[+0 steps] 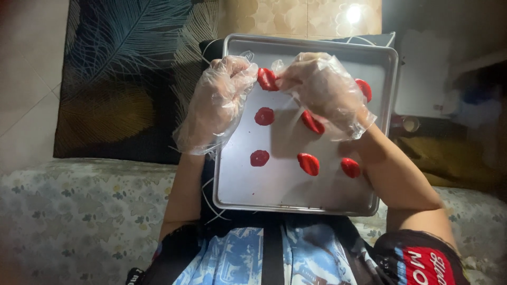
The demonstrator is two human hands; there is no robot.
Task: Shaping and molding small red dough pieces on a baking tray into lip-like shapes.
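Both my hands wear clear plastic gloves and meet over a silver baking tray point(274, 198) resting on my lap. My left hand point(219, 100) and my right hand point(325, 89) pinch a red dough piece point(266, 79) between their fingertips, just above the tray's far part. Several flat red rounds lie on the tray, among them one point(264, 116) in the middle left, one point(259, 158) below it and one point(308, 163) near the centre. Another red piece point(363, 89) shows behind my right hand, partly hidden.
A dark cushion with a feather pattern point(121, 79) lies to the left under the tray's far end. A floral sofa cover point(79, 211) spreads below. Dim clutter and a small round object point(409, 124) sit to the right.
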